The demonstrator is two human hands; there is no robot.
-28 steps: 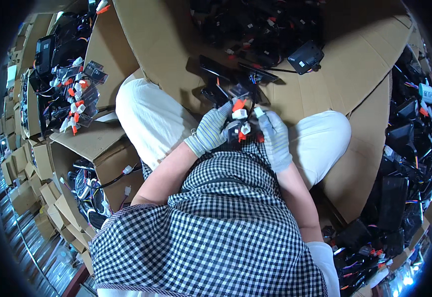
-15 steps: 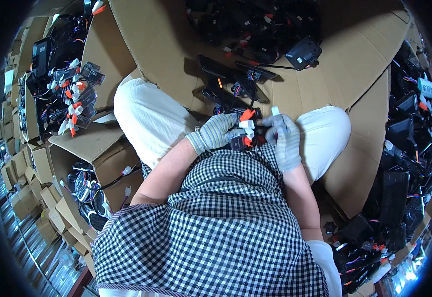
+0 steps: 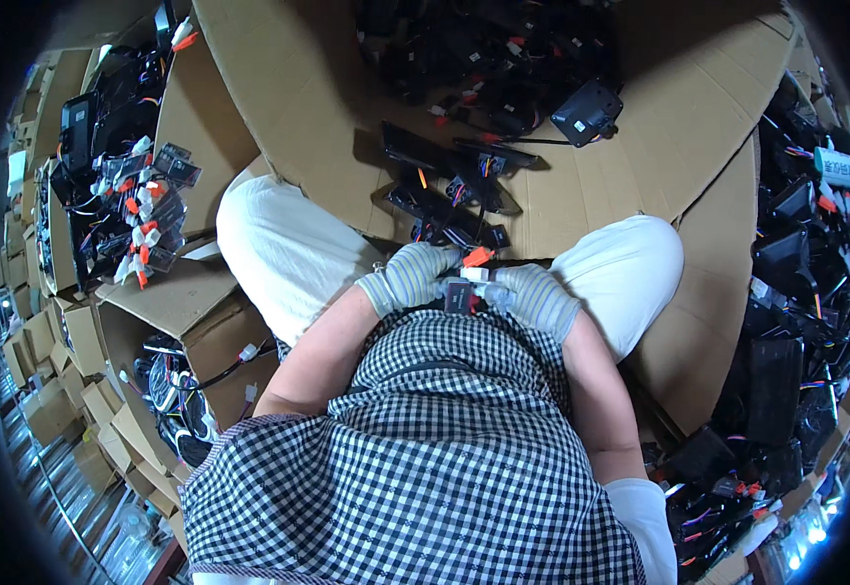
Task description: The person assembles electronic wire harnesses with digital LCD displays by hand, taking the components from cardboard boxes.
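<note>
Connector bundle [image 3: 475,275] clamped in left hand [image 3: 411,277] and right hand [image 3: 539,296], bare cardboard [image 3: 664,132] open toward its right edge

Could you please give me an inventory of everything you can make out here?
Connectors: at least two, orange and white, between the hands
Small flat piece: one, dark, below those connectors
Black units: several, black, on cardboard beyond the hands
Cardboard sheet: one large, brown, ahead of the knees
Far heap: many units, mostly black, top centre
Left pile: many units and connectors, black, white, orange, upper left
Right pile: many units, mostly black, right edge
Cylinder: one, pale teal, on the right pile
Open carton: one, brown, left
Rim: blurred, uncounted
Trousers: one pair, white, on both legs
Apron: one, black-and-white check, on torso
Left hand, right hand: two, grey striped gloves, centre
</note>
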